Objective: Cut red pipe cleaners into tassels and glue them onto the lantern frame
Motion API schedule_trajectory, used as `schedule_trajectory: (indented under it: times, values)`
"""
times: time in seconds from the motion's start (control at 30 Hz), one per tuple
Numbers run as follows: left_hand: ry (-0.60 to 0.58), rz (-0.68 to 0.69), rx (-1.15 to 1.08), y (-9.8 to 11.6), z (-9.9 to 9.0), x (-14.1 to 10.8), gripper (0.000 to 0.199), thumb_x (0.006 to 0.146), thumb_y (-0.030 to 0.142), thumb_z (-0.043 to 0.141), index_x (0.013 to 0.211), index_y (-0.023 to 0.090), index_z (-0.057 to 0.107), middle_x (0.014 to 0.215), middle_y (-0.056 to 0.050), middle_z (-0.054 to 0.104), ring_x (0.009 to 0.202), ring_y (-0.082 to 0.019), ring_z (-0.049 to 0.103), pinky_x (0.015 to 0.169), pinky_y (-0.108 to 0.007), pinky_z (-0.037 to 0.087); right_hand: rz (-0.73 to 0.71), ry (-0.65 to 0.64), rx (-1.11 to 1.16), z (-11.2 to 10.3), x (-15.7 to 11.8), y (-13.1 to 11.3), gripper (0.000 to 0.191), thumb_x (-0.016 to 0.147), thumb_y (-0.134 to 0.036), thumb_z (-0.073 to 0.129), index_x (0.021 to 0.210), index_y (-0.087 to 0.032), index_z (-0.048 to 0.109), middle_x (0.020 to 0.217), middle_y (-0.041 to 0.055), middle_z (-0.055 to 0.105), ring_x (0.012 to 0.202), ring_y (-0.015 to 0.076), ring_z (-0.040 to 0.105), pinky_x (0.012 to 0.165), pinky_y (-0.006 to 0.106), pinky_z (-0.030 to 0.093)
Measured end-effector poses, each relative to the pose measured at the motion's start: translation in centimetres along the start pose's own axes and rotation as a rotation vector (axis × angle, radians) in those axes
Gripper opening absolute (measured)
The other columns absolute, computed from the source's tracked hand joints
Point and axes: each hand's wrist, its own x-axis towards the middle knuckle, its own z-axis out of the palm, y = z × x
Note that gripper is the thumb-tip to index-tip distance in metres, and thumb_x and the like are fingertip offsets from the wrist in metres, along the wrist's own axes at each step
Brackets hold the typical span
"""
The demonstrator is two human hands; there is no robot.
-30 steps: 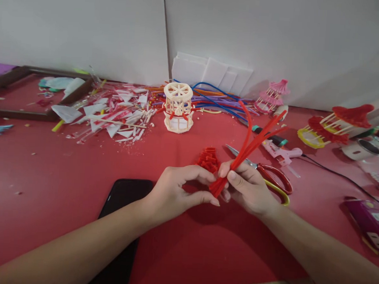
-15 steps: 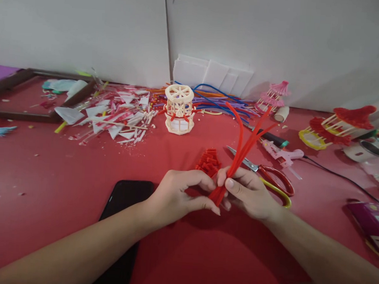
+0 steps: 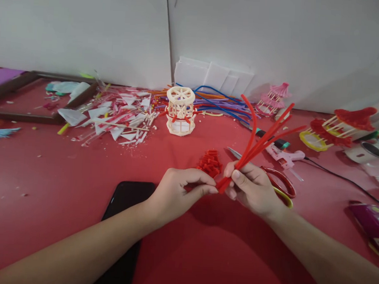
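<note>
A bundle of red pipe cleaners [image 3: 253, 141] fans out up and to the right from my right hand [image 3: 254, 189], which is closed around its lower part. My left hand [image 3: 180, 193] pinches at the bundle's lower end with thumb and forefinger. Just behind the hands lies a small heap of short red cut pieces [image 3: 209, 162]. Scissors [image 3: 278, 181] with one red and one yellow handle lie partly hidden behind my right hand. Under my left forearm is a black phone [image 3: 128, 198].
A cream lattice tower [image 3: 180, 111] with red bits stands at the back. Left of it are white scraps [image 3: 123, 116] and a dark frame [image 3: 24, 117]. A pink glue gun [image 3: 285, 156], a pink pagoda model [image 3: 274, 98] and a red-roofed model [image 3: 338, 125] are on the right.
The bundle has tilted further right and its strands have spread. My left thumb and forefinger have closed together on its lower end. The view has shifted slightly.
</note>
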Motion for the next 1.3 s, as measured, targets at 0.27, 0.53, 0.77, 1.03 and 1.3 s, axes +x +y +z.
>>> schedule_trajectory:
  times: [0.27, 0.53, 0.77, 1.03, 1.3]
  values:
    - [-0.055, -0.199, -0.205, 0.1, -0.2, 0.0, 0.031, 0.100, 0.033, 0.044, 0.086, 0.016, 0.065, 0.077, -0.003, 0.071, 0.064, -0.010, 0.065, 0.061, -0.020, 0.052, -0.039, -0.004, -0.001, -0.2, 0.3, -0.1, 0.020, 0.085, -0.038, 0.073, 0.084, -0.018, 0.069, 0.061, -0.0041, 0.058, 0.047, 0.0075, 0.056, 0.045, 0.020, 0.047]
    - [-0.286, -0.226, -0.236, 0.6, 0.1, 0.2, 0.031, 0.096, 0.036, 0.050, 0.080, 0.015, 0.066, 0.073, -0.002, 0.070, 0.057, -0.008, 0.057, 0.052, -0.018, 0.044, -0.003, -0.029, -0.088, 0.2, 0.0, 0.0, 0.020, 0.088, -0.037, 0.070, 0.086, -0.017, 0.069, 0.063, -0.0033, 0.059, 0.050, 0.0074, 0.057, 0.048, 0.020, 0.047]
    - [0.172, -0.225, -0.274, -0.3, -0.1, 0.4, 0.050, 0.100, 0.036, 0.044, 0.055, 0.016, 0.049, 0.048, 0.004, 0.049, 0.047, -0.006, 0.044, 0.051, -0.017, 0.038, -0.113, 0.144, 0.070, -0.3, 1.0, 0.0, 0.019, 0.081, -0.037, 0.077, 0.082, -0.019, 0.070, 0.060, -0.0048, 0.056, 0.047, 0.0061, 0.052, 0.045, 0.019, 0.043]
    - [0.748, -0.391, -0.820, -0.8, -0.9, 2.0, 0.034, 0.075, 0.033, 0.080, 0.099, 0.024, 0.058, 0.097, 0.003, 0.066, 0.061, -0.008, 0.060, 0.049, -0.019, 0.052, -0.041, 0.069, 0.074, -0.1, 0.7, 0.4, 0.017, 0.084, -0.035, 0.074, 0.081, -0.018, 0.070, 0.062, -0.0038, 0.057, 0.047, 0.0067, 0.053, 0.045, 0.021, 0.043]
    - [0.669, -0.396, -0.769, -0.8, -0.6, 1.7, 0.033, 0.071, 0.024, 0.081, 0.097, 0.023, 0.060, 0.082, 0.005, 0.064, 0.056, -0.007, 0.055, 0.048, -0.017, 0.051, -0.011, 0.085, 0.045, -0.1, 0.8, 0.4, 0.021, 0.083, -0.038, 0.075, 0.082, -0.018, 0.068, 0.060, -0.0045, 0.056, 0.046, 0.0072, 0.053, 0.045, 0.021, 0.043]
